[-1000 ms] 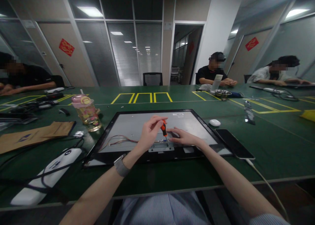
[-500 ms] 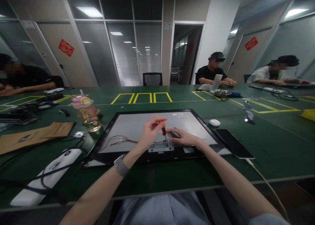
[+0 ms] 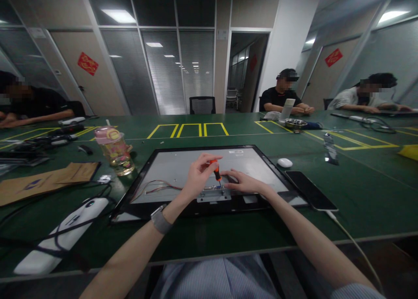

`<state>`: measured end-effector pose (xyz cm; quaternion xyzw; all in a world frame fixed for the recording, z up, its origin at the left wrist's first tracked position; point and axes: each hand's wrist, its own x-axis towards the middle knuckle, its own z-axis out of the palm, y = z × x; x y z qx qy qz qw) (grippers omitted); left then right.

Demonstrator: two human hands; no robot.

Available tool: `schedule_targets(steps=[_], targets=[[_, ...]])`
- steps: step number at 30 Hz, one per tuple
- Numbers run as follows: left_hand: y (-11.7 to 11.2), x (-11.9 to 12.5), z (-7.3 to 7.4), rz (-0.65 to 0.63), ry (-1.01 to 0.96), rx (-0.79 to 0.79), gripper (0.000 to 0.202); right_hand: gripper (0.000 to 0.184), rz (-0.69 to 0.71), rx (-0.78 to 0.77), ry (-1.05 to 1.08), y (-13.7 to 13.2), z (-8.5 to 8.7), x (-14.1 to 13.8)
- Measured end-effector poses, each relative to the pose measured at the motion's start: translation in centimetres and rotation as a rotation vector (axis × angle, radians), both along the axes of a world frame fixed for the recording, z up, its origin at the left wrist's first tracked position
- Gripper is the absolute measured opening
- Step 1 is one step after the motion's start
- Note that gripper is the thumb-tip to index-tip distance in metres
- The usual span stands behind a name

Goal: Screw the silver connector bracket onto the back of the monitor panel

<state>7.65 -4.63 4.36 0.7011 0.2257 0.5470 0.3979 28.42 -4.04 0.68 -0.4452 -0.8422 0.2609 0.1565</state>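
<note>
An orange-and-black screwdriver [image 3: 217, 174] stands nearly upright in my left hand [image 3: 200, 172], fingers closed around the top of its handle. Its tip meets a metal bracket [image 3: 214, 194] with ports and screws, at the near edge of an opened monitor panel [image 3: 163, 168]. Beside the shaft, my right hand [image 3: 243, 182] rests low over the panel, fingers stretched out and a little apart. Its fingertips lie close to the bracket; whether they press on it I cannot tell. Thin coloured wires [image 3: 156, 185] run across the panel left of my left hand.
Left of the panel are a pink-lidded bottle [image 3: 115, 151], a brown paper bag [image 3: 48, 181] and a white device with black cables [image 3: 65, 233]. On the right lie a white earbud case [image 3: 284, 163] and a phone [image 3: 310, 190] on a cable. Several people sit across the table.
Both hands and the screwdriver stay almost where they were. The panel has not moved.
</note>
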Motion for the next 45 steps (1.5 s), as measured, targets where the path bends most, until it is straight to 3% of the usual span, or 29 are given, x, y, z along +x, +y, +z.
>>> schedule_targets(steps=[4,12,20,26,32,37,45], targets=[[-0.23,-0.05,0.23,0.046,0.039,0.066,0.022,0.057,0.002,0.004,-0.004,-0.1,0.07,-0.02],[-0.45,-0.15,0.46,-0.088,0.004,-0.042,0.027,0.056,-0.005,0.005,0.007,0.1,-0.2,0.12],[-0.13,-0.08,0.34,0.025,0.035,0.063,0.017,0.055,0.023,0.025,0.019,0.11,-0.2,0.07],[-0.83,-0.08,0.87,-0.118,0.082,0.031,0.03,0.06,-0.023,-0.016,-0.011,0.18,-0.38,0.15],[-0.63,0.23,0.18,0.078,0.084,0.187,0.017,0.059,0.006,-0.008,0.014,0.23,-0.41,0.2],[-0.63,0.19,-0.05,0.173,0.06,0.214,0.015,0.058,0.002,-0.008,0.015,0.19,-0.33,0.15],[-0.8,-0.07,0.64,0.056,0.035,0.107,0.027,0.057,-0.007,0.001,-0.008,-0.07,0.07,-0.05]])
